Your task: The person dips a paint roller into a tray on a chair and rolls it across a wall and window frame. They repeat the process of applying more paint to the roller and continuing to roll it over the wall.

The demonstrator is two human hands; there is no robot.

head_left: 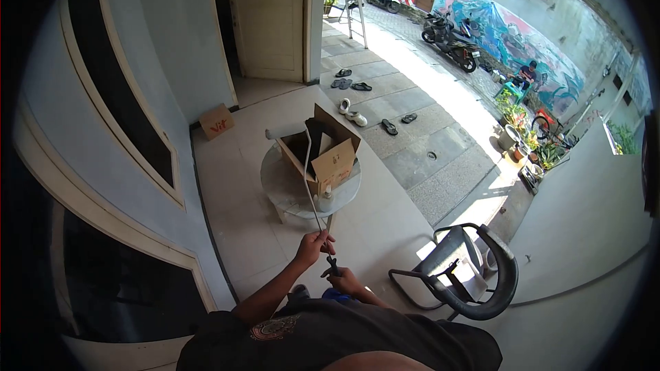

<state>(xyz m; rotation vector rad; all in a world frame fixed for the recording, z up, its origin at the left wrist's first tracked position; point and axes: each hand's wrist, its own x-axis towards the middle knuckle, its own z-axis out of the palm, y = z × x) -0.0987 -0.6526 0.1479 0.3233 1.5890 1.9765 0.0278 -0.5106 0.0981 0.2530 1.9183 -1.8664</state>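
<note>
Head view: dark shirt at the bottom edge, both forearms reaching forward over pale floor tiles.
right hand (345,280): lowest and nearest; clenched around a small dark tool (333,263), its kind too small to tell.
left hand (315,246): just above and left of the right hand; fingers pinched on the lower end of a thin wire shaft.
paint roller (285,130): the wire shaft rises from the left hand, away from the body, and bends to a pale sleeve at the top.
risk: judged top-heavy on so low a pinch; a slack grip could let the sleeve swing into the cardboard box (333,154) or tip the bottle (326,199).
roller to hands: shaft end inside the left hand, dark tool touching or just beside that end, sleeve well apart beyond the table.
chair (474,271): right of the hands, on the floor.
round table (289,196): carries the open box and the bottle.
far: sandals (350,85), ladder (352,0), motorbike (452,40), a seated person (528,73).
</note>
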